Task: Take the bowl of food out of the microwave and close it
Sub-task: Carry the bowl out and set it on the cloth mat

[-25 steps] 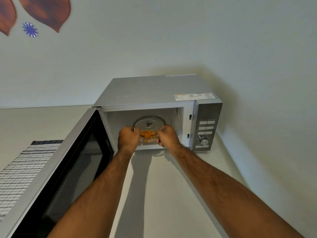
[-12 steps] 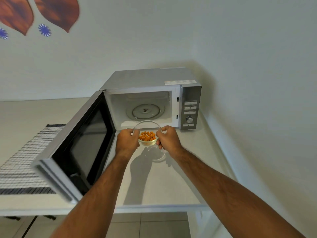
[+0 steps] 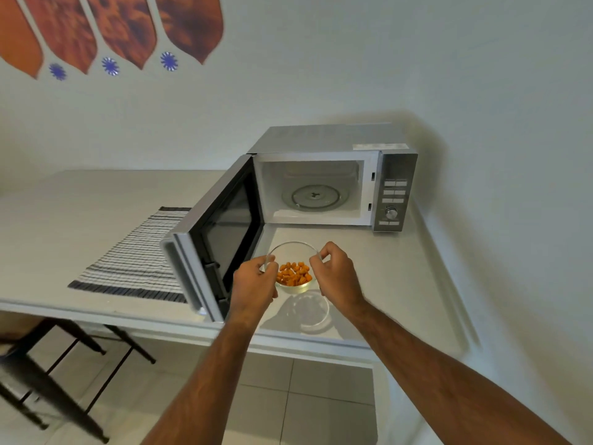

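A clear glass bowl (image 3: 292,252) with orange food pieces (image 3: 293,274) hangs a little above the white counter (image 3: 385,284), in front of the microwave. My left hand (image 3: 253,289) grips its left rim and my right hand (image 3: 337,277) grips its right rim. The silver microwave (image 3: 324,139) stands in the back right corner. Its door (image 3: 205,248) is swung wide open to the left. The cavity shows only the glass turntable (image 3: 313,197).
A striped placemat (image 3: 134,258) lies on the counter left of the door. The control panel (image 3: 393,200) with buttons and a knob is on the microwave's right. Walls close in behind and on the right. A dark chair frame (image 3: 48,380) stands below left, over tiled floor.
Both hands have drawn the bowl out of the microwave cavity and toward me, over the counter's front part. The view has pulled back from the microwave.
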Tool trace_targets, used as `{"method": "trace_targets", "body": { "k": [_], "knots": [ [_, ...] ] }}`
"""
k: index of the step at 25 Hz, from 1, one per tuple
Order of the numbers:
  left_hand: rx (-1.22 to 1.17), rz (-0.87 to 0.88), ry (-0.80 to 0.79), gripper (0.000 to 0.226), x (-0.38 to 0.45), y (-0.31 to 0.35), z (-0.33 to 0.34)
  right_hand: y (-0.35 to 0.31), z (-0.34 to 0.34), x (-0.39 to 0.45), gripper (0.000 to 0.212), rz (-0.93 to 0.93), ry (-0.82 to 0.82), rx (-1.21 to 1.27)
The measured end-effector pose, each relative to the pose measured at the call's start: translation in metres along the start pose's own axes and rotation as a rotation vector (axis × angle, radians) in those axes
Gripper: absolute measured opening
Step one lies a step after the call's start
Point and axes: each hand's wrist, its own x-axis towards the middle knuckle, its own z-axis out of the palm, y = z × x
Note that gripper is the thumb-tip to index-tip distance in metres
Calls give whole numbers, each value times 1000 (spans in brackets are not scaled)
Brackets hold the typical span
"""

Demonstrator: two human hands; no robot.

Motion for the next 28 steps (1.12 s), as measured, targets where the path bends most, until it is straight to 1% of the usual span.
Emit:
{"method": "trace_targets", "body": {
  "k": [5, 8, 11, 14, 16, 20, 24, 28],
  "knots": [
    [24, -23, 20, 35, -32, -28, -39, -2, 34, -31, 21, -57, -78, -5],
    [7, -26, 11, 30, -46, -50, -65, -1, 60, -53, 17, -103, -134, -25],
    [3, -35, 19, 26, -53, -73, -92, -5, 86, -72, 16, -110, -207, 0],
    [-21, -48, 15, 31, -53, -98, -120, -13, 113, -89, 19, -119, -248, 39],
    [-37, -74, -2, 31, -48, -117, -145, -21, 139, -101, 23, -108, -285, 79],
    [-56, -136, -16, 29, -29, -152, -196, -38, 193, -123, 15, -49, -382, 192],
    [-28, -109, -8, 31, 4, -180, -244, -68, 248, -129, 14, 23, -442, 294],
    [18, -73, -11, 32, 50, -205, -284, -92, 303, -117, 17, 66, -460, 336]
  ]
}}
